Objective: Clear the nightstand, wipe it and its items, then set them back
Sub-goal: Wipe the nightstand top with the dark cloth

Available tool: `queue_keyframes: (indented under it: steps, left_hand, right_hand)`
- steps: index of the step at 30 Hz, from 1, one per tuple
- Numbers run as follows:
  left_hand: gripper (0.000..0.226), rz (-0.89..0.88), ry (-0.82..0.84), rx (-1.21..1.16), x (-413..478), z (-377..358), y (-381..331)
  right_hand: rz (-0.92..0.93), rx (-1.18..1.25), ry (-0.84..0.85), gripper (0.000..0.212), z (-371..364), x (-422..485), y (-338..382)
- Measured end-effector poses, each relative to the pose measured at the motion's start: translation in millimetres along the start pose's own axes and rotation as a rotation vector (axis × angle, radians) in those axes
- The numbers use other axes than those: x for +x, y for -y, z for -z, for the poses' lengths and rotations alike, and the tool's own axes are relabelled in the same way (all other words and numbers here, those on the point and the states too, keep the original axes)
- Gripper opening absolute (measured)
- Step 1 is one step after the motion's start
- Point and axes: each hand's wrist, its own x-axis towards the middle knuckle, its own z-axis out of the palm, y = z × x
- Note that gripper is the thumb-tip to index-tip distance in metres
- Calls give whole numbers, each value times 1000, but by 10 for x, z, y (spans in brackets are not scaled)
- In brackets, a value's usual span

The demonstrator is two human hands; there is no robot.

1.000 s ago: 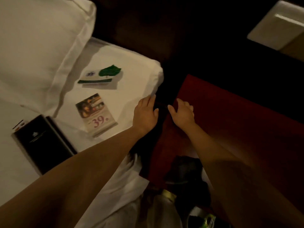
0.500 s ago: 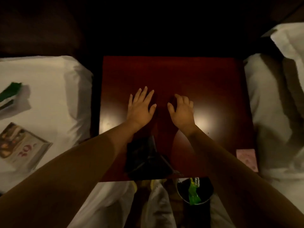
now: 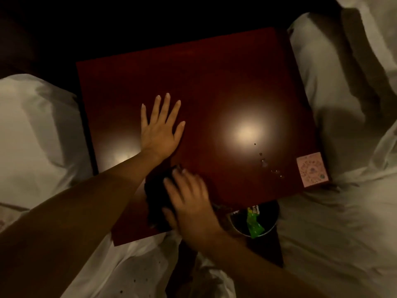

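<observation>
The nightstand (image 3: pixel 214 82) is right below me, dark red and shiny, with a bright spot of light near the middle of its top. My left hand (image 3: pixel 160 127) lies flat on the top, a bit left of the middle, with my fingers spread apart and holding nothing. My right hand (image 3: pixel 189 201) is near the front edge, pressing down on a dark cloth (image 3: pixel 155 203). My fingers curl over the cloth, but my hand looks blurry, so I cannot tell how tight I hold it. The cloth sits on the top by the front edge, just under my left wrist.

A few small drops of water (image 3: pixel 265 163) shine on the right part of the top. A pink card (image 3: pixel 312 169) lies in the front right corner.

Just past the front edge, low down, is a round bin (image 3: pixel 252 222) with a green wrapper (image 3: pixel 253 224) inside. White bedding (image 3: pixel 36 134) is beside the nightstand on the left, and more white bedding (image 3: pixel 343 190) is on the right.
</observation>
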Motion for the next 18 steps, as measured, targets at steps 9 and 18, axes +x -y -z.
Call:
queue_keyframes:
  steps: [9,18]
  left_hand:
    - [60,-18,0,-2,-11,46,-7]
    - [59,-14,-5,9,-12,52,-21]
  right_hand:
    - [34,-245,47,66,-514,-155,-155]
    - [-132,-241,-108,67,-394,-290,-895]
